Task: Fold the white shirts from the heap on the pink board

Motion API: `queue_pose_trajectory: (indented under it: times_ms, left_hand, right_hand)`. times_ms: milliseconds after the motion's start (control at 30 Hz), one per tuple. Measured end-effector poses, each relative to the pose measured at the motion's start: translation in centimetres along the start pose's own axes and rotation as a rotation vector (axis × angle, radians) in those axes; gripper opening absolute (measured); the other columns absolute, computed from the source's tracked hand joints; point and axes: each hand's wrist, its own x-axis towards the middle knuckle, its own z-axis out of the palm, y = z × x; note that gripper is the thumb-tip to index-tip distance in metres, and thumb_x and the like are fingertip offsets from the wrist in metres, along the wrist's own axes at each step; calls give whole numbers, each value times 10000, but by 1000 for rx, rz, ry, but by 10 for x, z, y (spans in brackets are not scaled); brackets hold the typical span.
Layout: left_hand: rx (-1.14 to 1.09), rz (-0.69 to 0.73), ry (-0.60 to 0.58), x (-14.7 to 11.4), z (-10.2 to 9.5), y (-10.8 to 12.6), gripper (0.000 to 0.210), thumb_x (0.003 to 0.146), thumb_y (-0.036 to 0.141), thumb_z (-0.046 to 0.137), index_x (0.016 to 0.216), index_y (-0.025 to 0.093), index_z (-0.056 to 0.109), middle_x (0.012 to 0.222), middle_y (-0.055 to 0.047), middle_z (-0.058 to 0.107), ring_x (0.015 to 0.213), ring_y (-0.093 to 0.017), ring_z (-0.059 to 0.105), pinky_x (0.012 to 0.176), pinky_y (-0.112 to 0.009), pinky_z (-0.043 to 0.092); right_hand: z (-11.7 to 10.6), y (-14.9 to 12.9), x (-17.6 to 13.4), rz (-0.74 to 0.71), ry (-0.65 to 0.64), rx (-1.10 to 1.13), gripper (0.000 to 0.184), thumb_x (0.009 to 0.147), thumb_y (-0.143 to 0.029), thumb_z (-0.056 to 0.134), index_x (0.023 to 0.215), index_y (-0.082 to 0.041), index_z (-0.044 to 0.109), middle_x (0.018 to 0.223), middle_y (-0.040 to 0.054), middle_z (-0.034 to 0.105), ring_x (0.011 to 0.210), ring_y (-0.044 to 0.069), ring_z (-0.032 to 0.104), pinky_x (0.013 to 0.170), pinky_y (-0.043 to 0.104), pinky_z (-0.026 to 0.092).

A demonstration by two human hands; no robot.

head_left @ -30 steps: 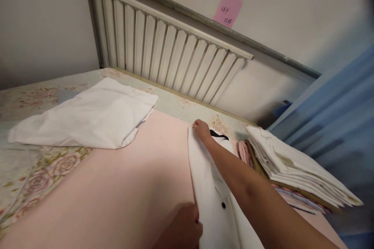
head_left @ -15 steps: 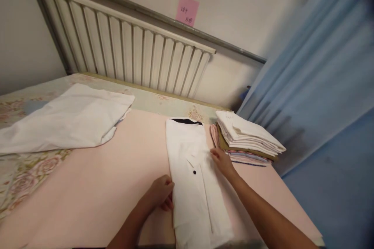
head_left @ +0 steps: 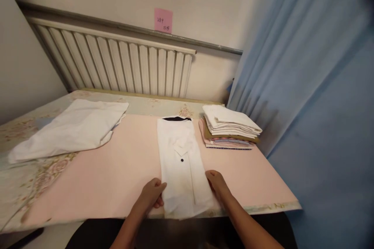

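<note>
A white garment (head_left: 178, 179), folded into a long narrow strip, lies lengthwise in front of me. It has a black button and a pointed flap near its middle, and a dark strip shows at its far end. At the lower left edge, my left hand (head_left: 153, 193) pinches the cloth between thumb and fingers. My right hand (head_left: 217, 183) is closed at the opposite edge, slightly farther from me; its fingertips are partly hidden against the cloth. The garment's near end reaches the table's front edge and looks a little loose.
A pink sheet (head_left: 117, 179) covers most of the table over a floral cloth (head_left: 55, 169). Another white cloth (head_left: 73, 128) lies spread at left. Folded fabrics (head_left: 230, 124) are stacked at right, beside a blue curtain (head_left: 292, 85). Behind stands a radiator (head_left: 117, 62).
My right hand has come down the garment's right edge towards me. My left hand stays at the left edge. The view has shifted, showing the table's front edge.
</note>
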Motion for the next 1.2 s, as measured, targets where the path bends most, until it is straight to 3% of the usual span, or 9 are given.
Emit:
queue_pose_trajectory:
  times_ms: [133, 267, 367, 567, 700, 800, 1000, 1200]
  left_hand:
    - [70, -17, 59, -9, 6, 1, 111, 856, 225, 437, 755, 233, 391, 340, 80, 471, 313, -109, 441, 358, -185, 309]
    - [123, -16, 131, -17, 11, 0, 58, 860, 198, 416, 810, 228, 421, 371, 103, 450, 319, -109, 452, 366, -195, 301]
    - [155, 23, 183, -26, 12, -5, 34, 864, 206, 430, 890, 221, 445, 484, 102, 505, 371, -102, 506, 417, -206, 349]
    - [433, 298, 257, -38, 9, -24, 250, 825, 191, 497, 1074, 196, 471, 729, 36, 595, 687, -140, 607, 685, -256, 446]
    - [679, 350, 311, -42, 12, -30, 291, 848, 173, 465, 1138, 196, 460, 1030, -56, 598, 876, -165, 603, 791, -286, 435]
    - [845, 365, 297, -46, 18, -27, 272, 877, 158, 412, 1140, 208, 460, 1149, -77, 554, 912, -169, 605, 783, -288, 430]
    - [1049, 370, 283, -48, 24, -22, 204, 926, 162, 310, 964, 201, 506, 1062, -71, 543, 824, -165, 611, 689, -277, 416]
    - [987, 400, 296, -51, 22, -30, 181, 929, 164, 324, 914, 218, 496, 1024, -49, 532, 840, -140, 595, 718, -248, 416]
  right_hand:
    - [-2, 2, -12, -6, -15, -16, 209, 699, -367, 553, 591, -194, 507, 526, -41, 479, 535, 111, 438, 490, 214, 322]
    - [-3, 6, -17, -25, -26, -39, 154, 675, -307, 549, 582, -190, 510, 557, -41, 472, 570, 112, 428, 521, 214, 311]
    - [-4, 9, -18, -39, -26, -53, 153, 689, -312, 526, 601, -187, 526, 588, -32, 494, 601, 119, 438, 546, 217, 317]
    - [-2, 11, -19, -51, -23, -72, 152, 703, -309, 496, 624, -186, 539, 600, -29, 503, 610, 126, 443, 564, 224, 318]
    - [-3, 13, -19, -67, -38, -73, 152, 714, -309, 491, 654, -182, 549, 622, -29, 511, 613, 121, 443, 565, 222, 319]
    - [-3, 15, -18, -72, -41, -79, 160, 723, -312, 495, 646, -181, 546, 595, -39, 477, 604, 118, 429, 561, 220, 313]
    - [-4, 14, -17, -71, -36, -92, 153, 718, -297, 500, 633, -178, 547, 578, -43, 458, 598, 118, 422, 552, 224, 299]
    - [-4, 12, -19, -73, -36, -73, 149, 715, -291, 490, 653, -176, 562, 602, -34, 486, 611, 119, 433, 560, 218, 309]
